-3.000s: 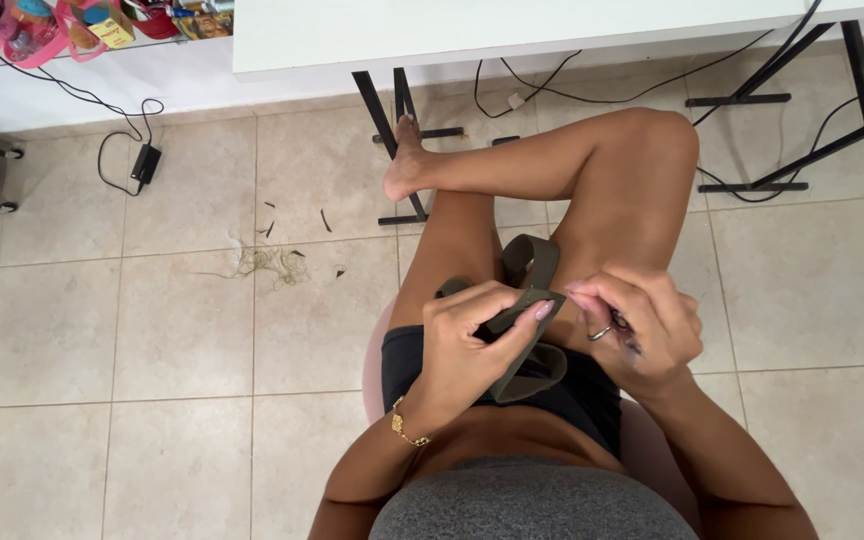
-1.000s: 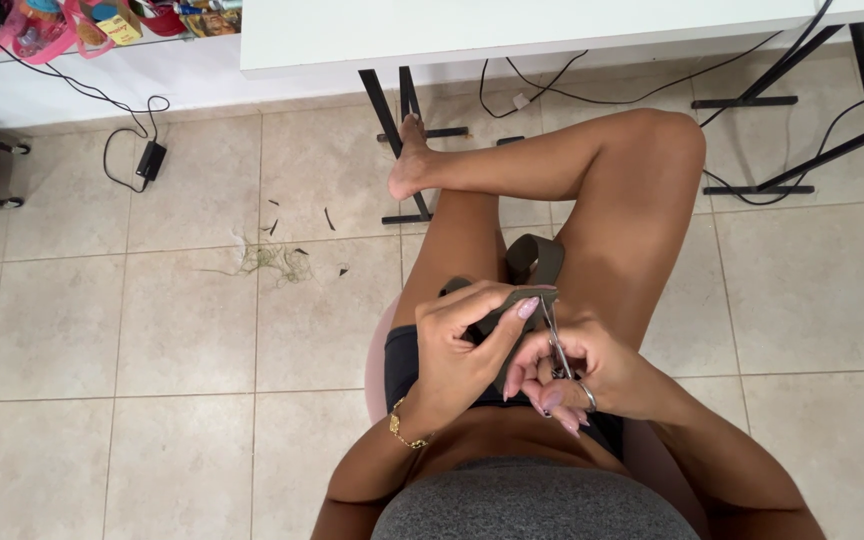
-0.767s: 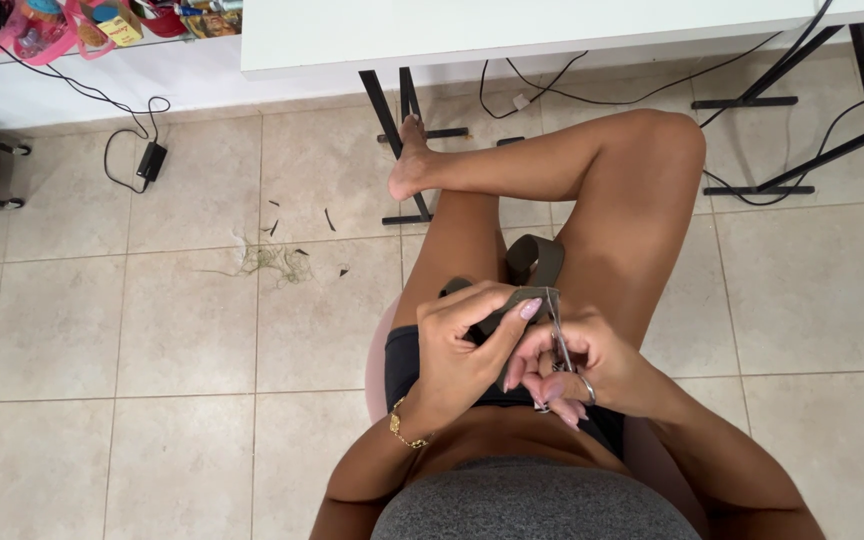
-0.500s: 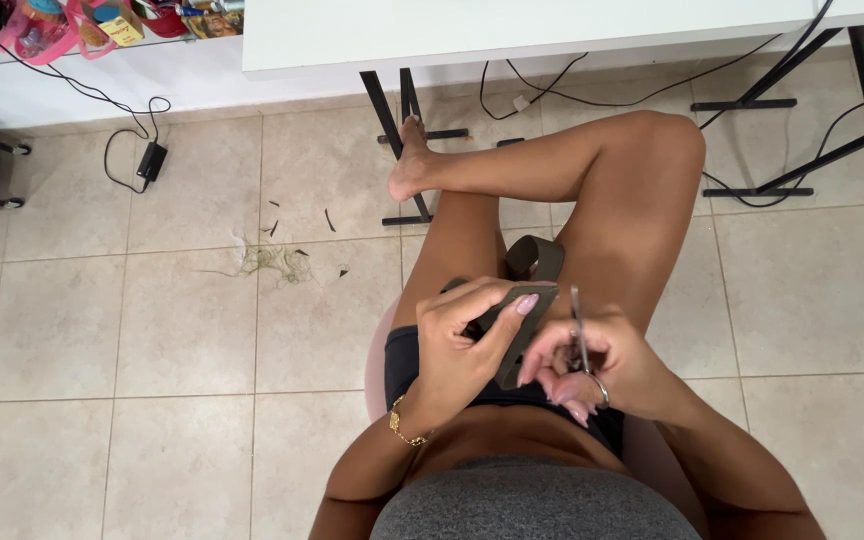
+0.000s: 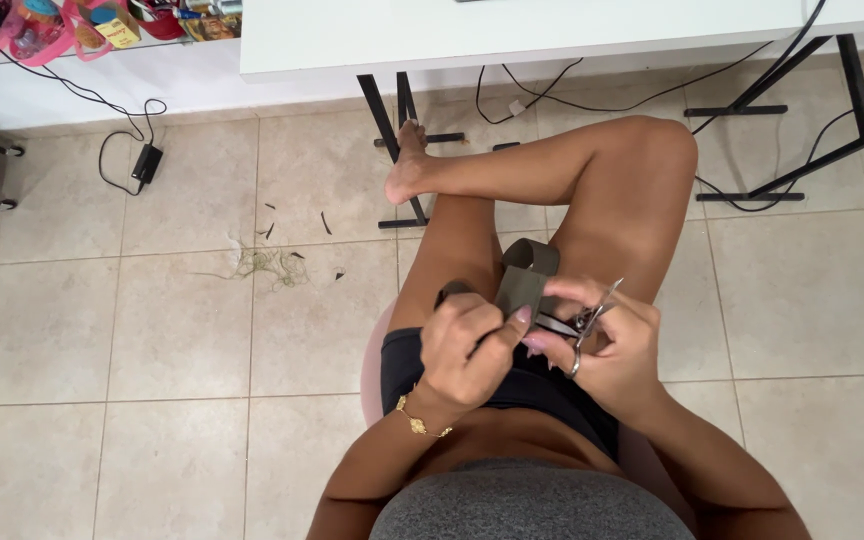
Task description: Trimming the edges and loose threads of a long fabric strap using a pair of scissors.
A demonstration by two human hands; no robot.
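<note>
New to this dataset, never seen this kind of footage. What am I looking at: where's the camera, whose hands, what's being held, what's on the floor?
There is no machine here. One camera sits on a person's head and looks straight down, so you see their own body, lap and crossed legs while they sit on a pink seat.

The left hand grips an olive-green strap that loops up over the lap. The right hand holds small metal scissors right beside the strap; whether the blades touch it is not clear.

On the tiled floor lie thread scraps and dark snippets, plus a black power adapter with its cable. A white table on black legs stands ahead.
</note>
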